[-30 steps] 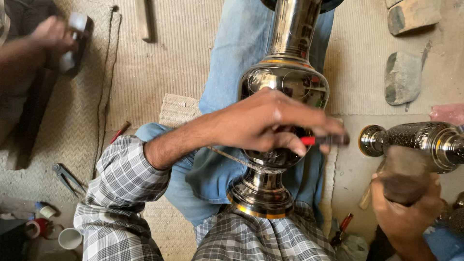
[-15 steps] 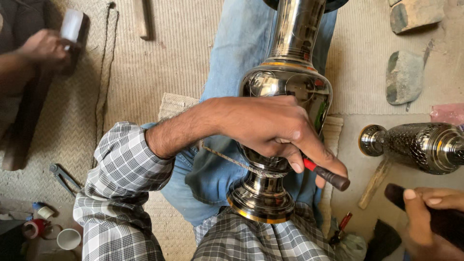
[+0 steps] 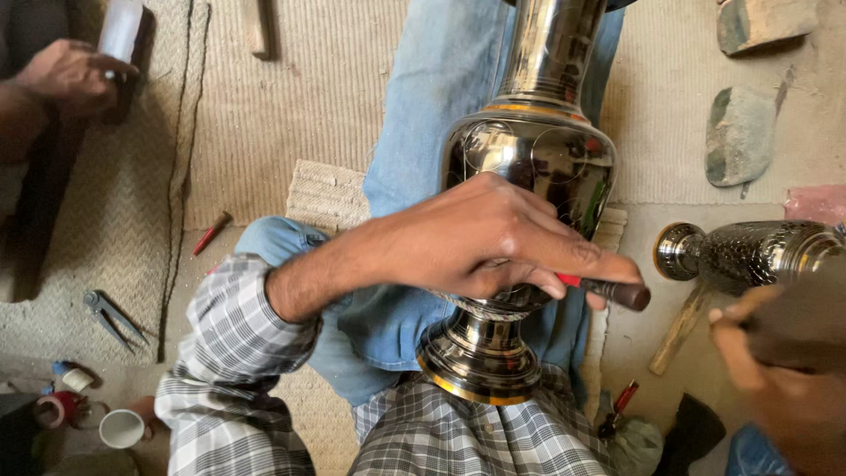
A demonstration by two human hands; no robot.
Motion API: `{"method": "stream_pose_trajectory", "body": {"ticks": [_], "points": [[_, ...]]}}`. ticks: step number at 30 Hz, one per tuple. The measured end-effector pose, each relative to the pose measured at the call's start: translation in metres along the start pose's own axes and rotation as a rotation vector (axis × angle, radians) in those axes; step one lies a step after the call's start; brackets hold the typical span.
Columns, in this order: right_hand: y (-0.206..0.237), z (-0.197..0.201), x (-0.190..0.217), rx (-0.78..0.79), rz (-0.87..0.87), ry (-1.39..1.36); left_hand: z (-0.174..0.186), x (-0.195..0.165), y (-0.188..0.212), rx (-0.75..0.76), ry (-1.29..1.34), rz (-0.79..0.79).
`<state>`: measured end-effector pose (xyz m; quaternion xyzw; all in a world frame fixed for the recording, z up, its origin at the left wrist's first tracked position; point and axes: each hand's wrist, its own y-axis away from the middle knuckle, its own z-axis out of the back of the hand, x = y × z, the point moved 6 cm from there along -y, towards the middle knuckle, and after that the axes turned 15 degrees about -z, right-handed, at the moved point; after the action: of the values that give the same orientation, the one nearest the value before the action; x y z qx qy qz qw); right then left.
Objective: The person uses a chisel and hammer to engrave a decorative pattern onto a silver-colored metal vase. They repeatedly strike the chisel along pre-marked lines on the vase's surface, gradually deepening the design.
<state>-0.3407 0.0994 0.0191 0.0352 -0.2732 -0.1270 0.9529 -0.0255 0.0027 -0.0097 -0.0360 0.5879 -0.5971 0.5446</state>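
In the head view, a big shiny metal vase lies across the person's lap, foot toward the camera. The left hand rests on the vase's round belly. Its fingers are closed tight on a thin tool with a red and dark handle. The right hand is to the right of the vase, blurred, so I cannot tell if it is closed. The vase looks heavy, hard and slippery; its narrow waist above the foot seems the best place to grip. A second metal vase lies right of it. Far left of the vase, another person's hand holds something pale.
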Motion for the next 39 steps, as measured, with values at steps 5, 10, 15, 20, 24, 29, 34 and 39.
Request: {"method": "stream_pose_trajectory", "body": {"ticks": [5,10,15,20,24,29,34,39], "points": [[-0.021,-0.002,0.001,0.089,-0.039,0.383,0.000,-0.012,0.014,-0.146,-0.144,0.054],[-0.038,-0.003,0.014,0.075,0.209,0.422,-0.004,-0.019,0.022,-0.269,-0.187,0.155],[-0.060,-0.007,0.051,0.099,0.517,0.535,-0.009,-0.022,0.035,-0.538,-0.236,0.243],[-0.075,-0.008,0.096,0.144,0.651,0.603,-0.015,-0.035,0.048,-0.701,-0.262,0.255],[-0.081,-0.014,0.130,0.193,0.749,0.625,-0.018,-0.041,0.048,-0.813,-0.329,0.340],[-0.095,-0.022,0.165,0.262,0.854,0.619,-0.025,-0.044,0.051,-1.009,-0.220,0.351],[-0.106,-0.031,0.198,0.317,0.920,0.600,-0.037,-0.042,0.059,-1.135,-0.215,0.366],[-0.103,-0.035,0.219,0.348,0.931,0.618,-0.049,-0.035,0.069,-1.235,-0.126,0.346]]}}
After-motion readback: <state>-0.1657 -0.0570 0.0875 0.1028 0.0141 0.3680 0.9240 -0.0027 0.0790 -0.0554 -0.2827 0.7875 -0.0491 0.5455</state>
